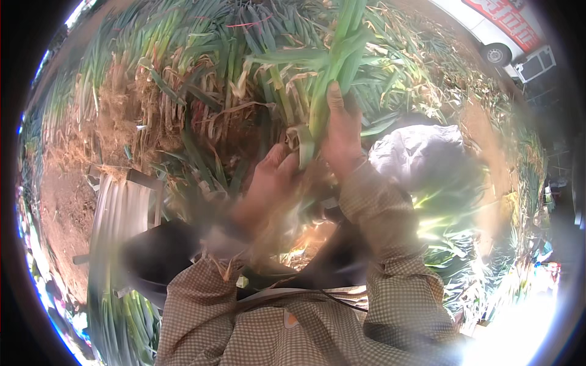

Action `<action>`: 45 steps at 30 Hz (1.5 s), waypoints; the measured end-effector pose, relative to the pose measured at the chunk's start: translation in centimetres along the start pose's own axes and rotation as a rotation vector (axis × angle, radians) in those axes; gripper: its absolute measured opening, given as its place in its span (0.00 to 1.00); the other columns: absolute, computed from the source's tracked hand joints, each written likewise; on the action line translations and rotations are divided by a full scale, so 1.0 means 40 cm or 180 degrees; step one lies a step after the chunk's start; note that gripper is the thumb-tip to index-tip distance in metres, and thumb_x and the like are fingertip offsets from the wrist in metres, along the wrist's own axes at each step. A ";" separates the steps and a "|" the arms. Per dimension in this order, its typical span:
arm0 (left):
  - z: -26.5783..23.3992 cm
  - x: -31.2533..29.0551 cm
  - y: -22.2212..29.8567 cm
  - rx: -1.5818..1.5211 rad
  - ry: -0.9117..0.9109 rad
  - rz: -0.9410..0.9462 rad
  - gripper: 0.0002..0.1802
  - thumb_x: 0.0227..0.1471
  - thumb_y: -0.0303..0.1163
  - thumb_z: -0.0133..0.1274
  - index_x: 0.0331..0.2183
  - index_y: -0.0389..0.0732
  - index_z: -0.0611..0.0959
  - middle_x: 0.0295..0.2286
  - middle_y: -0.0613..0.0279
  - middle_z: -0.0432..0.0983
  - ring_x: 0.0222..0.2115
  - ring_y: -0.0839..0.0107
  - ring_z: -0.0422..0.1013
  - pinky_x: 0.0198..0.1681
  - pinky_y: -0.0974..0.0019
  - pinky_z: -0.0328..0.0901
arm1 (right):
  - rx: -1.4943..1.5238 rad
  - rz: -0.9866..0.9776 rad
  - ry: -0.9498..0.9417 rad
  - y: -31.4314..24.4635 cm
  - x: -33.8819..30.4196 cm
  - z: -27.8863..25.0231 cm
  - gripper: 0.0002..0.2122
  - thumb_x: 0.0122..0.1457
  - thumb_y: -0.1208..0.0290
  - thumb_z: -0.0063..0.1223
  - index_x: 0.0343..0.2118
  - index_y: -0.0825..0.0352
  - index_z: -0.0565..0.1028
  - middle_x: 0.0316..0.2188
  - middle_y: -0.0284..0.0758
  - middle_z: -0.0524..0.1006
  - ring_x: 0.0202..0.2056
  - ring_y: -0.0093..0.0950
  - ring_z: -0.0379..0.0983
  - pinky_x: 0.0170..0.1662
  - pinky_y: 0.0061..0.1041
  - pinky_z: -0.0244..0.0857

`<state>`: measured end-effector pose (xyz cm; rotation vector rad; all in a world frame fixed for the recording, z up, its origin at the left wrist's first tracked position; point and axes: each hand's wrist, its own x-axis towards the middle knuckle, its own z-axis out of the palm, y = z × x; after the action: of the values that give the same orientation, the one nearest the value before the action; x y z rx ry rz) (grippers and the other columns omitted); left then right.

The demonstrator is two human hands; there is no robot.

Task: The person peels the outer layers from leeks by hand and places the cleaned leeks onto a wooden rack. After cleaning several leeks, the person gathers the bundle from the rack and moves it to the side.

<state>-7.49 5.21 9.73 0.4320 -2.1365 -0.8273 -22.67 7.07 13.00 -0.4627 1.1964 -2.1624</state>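
Note:
In the middle of the view my right hand (343, 135) is closed around the stalk of a large green onion (318, 108), thumb pointing up along it. Its long green leaves rise away from me. Lower and to the left, my left hand (268, 183) has its fingers curled at a strip of outer leaf (305, 148) that hangs folded off the stalk. The fingertips seem to pinch this strip. The onion's lower end is lost in blur and haze between my hands.
Many green onions (213, 55) lie heaped ahead, with dry leaves and soil-covered roots (116, 116). A white bag-like bundle (415, 146) sits right of my right wrist. Corrugated sheeting (122, 207) stands at left beside bare soil (67, 207). A white vehicle (488, 27) is at the far right.

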 end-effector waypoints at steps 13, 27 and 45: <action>-0.237 -0.345 -0.228 0.1986 -0.2420 -0.0818 0.20 0.52 0.33 0.55 0.47 0.36 0.78 0.37 0.45 0.77 0.41 0.54 0.75 0.45 0.55 0.69 | 0.0272 0.0127 -0.0418 -0.128 0.053 -0.061 0.18 0.64 0.60 0.54 0.51 0.66 0.70 0.38 0.32 0.76 0.35 0.23 0.74 0.36 0.26 0.70; -0.050 0.054 -0.005 -0.3260 0.0194 -0.1248 0.33 0.48 0.15 0.61 0.55 0.38 0.67 0.44 0.62 0.73 0.47 0.71 0.70 0.53 0.64 0.66 | 0.0961 0.1444 -0.1309 -0.020 -0.030 0.041 0.21 0.62 0.65 0.56 0.55 0.68 0.68 0.47 0.36 0.75 0.45 0.29 0.75 0.46 0.31 0.73; -0.098 -0.085 -0.002 0.0164 -0.0142 0.0754 0.16 0.31 0.18 0.62 0.30 0.39 0.79 0.28 0.60 0.72 0.28 0.60 0.72 0.30 0.62 0.67 | 0.0135 0.0723 -0.0610 -0.015 0.012 0.033 0.17 0.60 0.60 0.59 0.46 0.65 0.71 0.32 0.35 0.77 0.30 0.26 0.76 0.30 0.26 0.72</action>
<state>-2.33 5.38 9.68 0.1826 -2.2021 -0.6538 -22.49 6.15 14.23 -0.4797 1.0423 -1.9008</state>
